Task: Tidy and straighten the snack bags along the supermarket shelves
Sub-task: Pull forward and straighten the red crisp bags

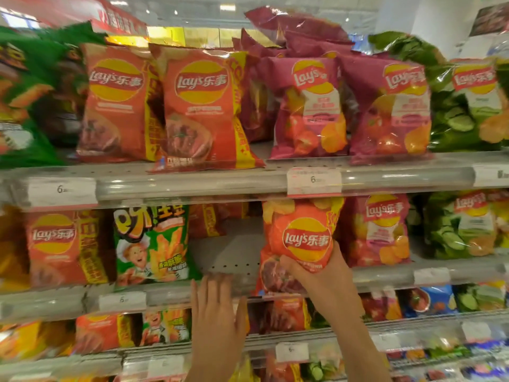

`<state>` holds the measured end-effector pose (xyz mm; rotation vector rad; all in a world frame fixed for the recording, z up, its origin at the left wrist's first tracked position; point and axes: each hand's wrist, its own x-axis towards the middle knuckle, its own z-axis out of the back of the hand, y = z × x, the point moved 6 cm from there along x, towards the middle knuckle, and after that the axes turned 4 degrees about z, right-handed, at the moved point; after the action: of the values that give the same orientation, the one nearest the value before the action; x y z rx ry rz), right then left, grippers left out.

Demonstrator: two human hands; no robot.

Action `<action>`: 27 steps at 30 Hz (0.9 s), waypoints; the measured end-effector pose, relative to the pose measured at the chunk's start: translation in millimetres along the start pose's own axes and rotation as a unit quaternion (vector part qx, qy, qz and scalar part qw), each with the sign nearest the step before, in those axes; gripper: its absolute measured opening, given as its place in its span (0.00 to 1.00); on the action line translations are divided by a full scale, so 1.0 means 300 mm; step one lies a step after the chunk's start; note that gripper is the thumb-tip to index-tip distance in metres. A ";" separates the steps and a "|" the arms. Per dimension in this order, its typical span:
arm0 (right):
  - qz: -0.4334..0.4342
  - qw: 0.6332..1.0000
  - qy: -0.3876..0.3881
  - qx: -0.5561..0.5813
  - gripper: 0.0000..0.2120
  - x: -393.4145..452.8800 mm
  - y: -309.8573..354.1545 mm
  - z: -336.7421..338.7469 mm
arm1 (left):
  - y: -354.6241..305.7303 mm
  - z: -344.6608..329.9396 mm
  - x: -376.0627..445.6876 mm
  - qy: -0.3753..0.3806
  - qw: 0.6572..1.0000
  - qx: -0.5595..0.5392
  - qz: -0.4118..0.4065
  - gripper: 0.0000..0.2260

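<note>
I see the orange Lay's bag (298, 241) at the middle shelf (225, 260), beside a bare gap, clamped in my right hand (316, 274). My left hand (217, 304), fingers straight, reaches toward the shelf edge. Next, I judge, it needs standing upright in the gap by the green fries bag (153, 244).

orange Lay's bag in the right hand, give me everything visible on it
The orange Lay's bag is a glossy, crinkled plastic pouch with the red-and-yellow Lay's roundel, chips printed along its top and a yellow stripe on its right edge. The right hand grips it from below, fingers curled round its lower part. It stands roughly upright at the middle shelf, beside a bare gap, its top near the price tag above. The pink Lay's bag stands to its right.
</note>
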<state>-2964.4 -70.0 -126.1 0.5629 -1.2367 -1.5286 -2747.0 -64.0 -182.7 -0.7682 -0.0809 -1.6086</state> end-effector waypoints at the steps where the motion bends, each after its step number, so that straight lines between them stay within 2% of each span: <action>1: 0.003 1.000 -0.017 -0.005 0.36 0.016 0.009 -0.015 | 0.006 -0.005 -0.004 0.008 1.000 0.000 -0.004 0.17; 6: -0.013 0.998 -0.050 -0.040 0.41 0.100 0.011 -0.072 | 0.017 -0.022 0.000 0.014 1.000 -0.001 -0.007 0.23; 8: -0.012 0.998 -0.042 -0.046 0.45 0.127 0.001 -0.089 | 0.011 -0.030 0.004 0.006 1.000 -0.004 -0.004 0.23; 12: -0.022 0.999 -0.004 -0.050 0.45 0.147 -0.032 -0.111 | 0.008 -0.038 0.007 -0.006 1.000 0.001 0.006 0.24; 15: -0.029 0.999 0.018 -0.033 0.50 0.164 -0.041 -0.117 | 0.006 -0.047 0.010 -0.013 1.000 0.009 0.009 0.23; 19: -0.029 0.998 0.034 -0.034 0.46 0.184 -0.047 -0.131 | 0.000 -0.054 0.007 -0.020 0.999 0.012 0.023 0.22; 27: -0.035 0.989 0.083 -0.115 0.61 0.192 -0.055 -0.122 | 0.010 -0.054 -0.005 -0.033 0.999 -0.015 0.016 0.22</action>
<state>-2960.6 -138.8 -140.4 0.5728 -0.9077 -1.6233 -2751.3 -70.8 -197.1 -0.8422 -0.0927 -1.5577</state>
